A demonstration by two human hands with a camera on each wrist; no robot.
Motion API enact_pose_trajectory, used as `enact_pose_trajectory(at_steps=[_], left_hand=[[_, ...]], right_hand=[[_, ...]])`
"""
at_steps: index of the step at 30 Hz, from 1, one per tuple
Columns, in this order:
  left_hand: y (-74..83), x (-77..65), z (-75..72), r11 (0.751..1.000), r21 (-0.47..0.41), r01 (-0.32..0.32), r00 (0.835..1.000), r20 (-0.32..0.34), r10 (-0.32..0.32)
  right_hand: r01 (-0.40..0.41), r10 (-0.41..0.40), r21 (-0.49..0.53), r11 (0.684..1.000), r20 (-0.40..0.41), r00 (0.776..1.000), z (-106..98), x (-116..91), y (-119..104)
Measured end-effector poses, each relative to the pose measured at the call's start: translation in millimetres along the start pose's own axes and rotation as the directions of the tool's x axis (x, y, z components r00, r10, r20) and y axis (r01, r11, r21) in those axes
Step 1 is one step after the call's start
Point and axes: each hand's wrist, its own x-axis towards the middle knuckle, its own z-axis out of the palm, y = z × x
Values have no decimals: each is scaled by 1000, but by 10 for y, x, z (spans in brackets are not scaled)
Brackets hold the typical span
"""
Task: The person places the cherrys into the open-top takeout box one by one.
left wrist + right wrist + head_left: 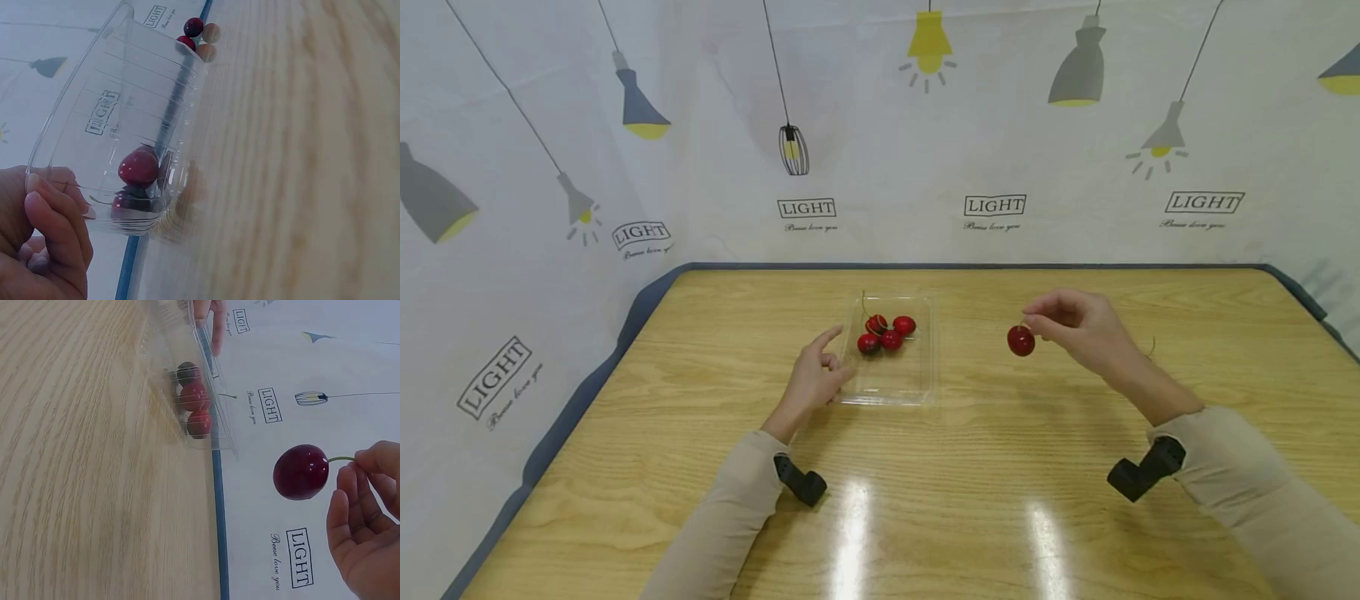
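My right hand (1078, 329) pinches the green stem of a dark red cherry (1021, 340), which hangs above the table to the right of a clear plastic container. In the right wrist view the same cherry (301, 472) dangles from thumb and fingertips. My left hand (815, 375) is at the left side of the container (891, 392); in the left wrist view its curled fingers (59, 222) hold the rim. Several red cherries (891, 339) lie together inside, toward the far end, one with its stem pointing up.
Beyond the container in the left wrist view, more cherries (193, 27) lie on the wooden table (970, 500). A stem (1152, 343) shows behind my right wrist in the head view. A pale curtain (880, 225) printed with lamps stands behind the table's far edge.
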Motion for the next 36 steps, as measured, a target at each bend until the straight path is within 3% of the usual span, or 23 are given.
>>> enact_pose_trajectory(at_steps=[18, 36], left_hand=[[-28, 9, 1, 1000, 0, -5, 1000, 3, 5], [-25, 2, -15, 1000, -4, -6, 1000, 9, 6]], right_hand=[[6, -7, 11, 1000, 61, 998, 299, 185, -109], [-38, 39, -10, 999, 133, 990, 583, 458, -233]])
